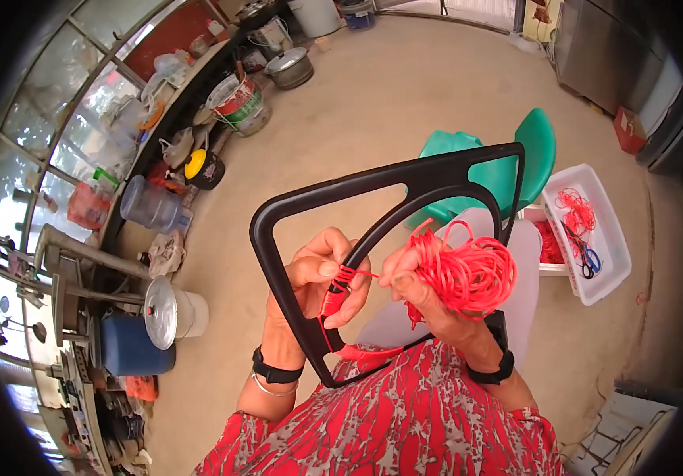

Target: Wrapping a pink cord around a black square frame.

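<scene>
— How are the hands set?

— The left hand (319,279) comes up from the lower edge, wrist bent back, and its fingers are curled closed around the inner curved bar of a black plastic frame (294,202), thumb on the near side. Under those fingers the bar is wrapped with red plastic cord (336,292).

— And the other one?

— The right hand (419,287) is raised just beside it, fingers closed on a loose coil of red cord (468,274) that bulges out past the knuckles. A short taut strand runs from its fingertips across to the wrapped spot on the bar.

— Where does the frame sit?

— Upright in front of the person's chest, its lower corner resting against the red patterned shirt (405,420), with a tail of cord lying along that lower bar.

— What's nearby?

— Behind the frame stands a green plastic chair (544,143). To the right is a white plastic bin (607,238) holding more red cord and blue-handled scissors (590,260). Each wrist wears a black band; the left also has a thin metal bangle (271,389).
</scene>
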Demonstrator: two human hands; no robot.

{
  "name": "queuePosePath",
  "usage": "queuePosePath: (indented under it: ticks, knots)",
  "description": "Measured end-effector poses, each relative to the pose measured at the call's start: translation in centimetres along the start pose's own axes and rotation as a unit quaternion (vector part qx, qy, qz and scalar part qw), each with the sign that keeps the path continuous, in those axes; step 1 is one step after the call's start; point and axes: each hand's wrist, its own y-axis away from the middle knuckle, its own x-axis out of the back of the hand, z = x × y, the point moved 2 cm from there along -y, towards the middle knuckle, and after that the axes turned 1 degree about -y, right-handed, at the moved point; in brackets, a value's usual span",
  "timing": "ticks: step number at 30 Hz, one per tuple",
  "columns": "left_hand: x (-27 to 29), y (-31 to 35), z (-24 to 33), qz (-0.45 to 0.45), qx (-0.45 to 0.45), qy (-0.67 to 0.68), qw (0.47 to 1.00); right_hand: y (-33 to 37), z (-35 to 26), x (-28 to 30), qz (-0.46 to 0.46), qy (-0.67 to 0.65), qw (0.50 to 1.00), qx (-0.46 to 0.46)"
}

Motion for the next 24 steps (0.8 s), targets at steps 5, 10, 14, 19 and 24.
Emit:
queuePosePath:
  ticks: [5, 10, 14, 19, 24]
  knots:
    - [0.2, 0.8, -0.3, -0.019, -0.005, 0.029, 0.999, -0.3, -0.1, -0.4, -0.014, -0.025, 1.0, -0.001]
    - [0.0, 2.1, 0.2, 0.008, 0.038, -0.047, 0.998, -0.8, 0.1, -0.2, -0.026, -0.013, 1.0, -0.002]
    - [0.5, 2.9, -0.5, 0.039, 0.023, 0.04, 0.998, -1.0, 0.5, -0.4, -0.022, -0.043, 0.999, 0.01]
    - [1.0, 3.1, -0.7, 0.069, 0.055, 0.014, 0.996, -0.6, 0.9, 0.1, -0.023, -0.021, 0.999, -0.012]
    - [0.6, 2.7, -0.9, 0.074, 0.071, -0.01, 0.995, 0.2, 1.5, -0.2, -0.028, 0.048, 0.998, 0.007]
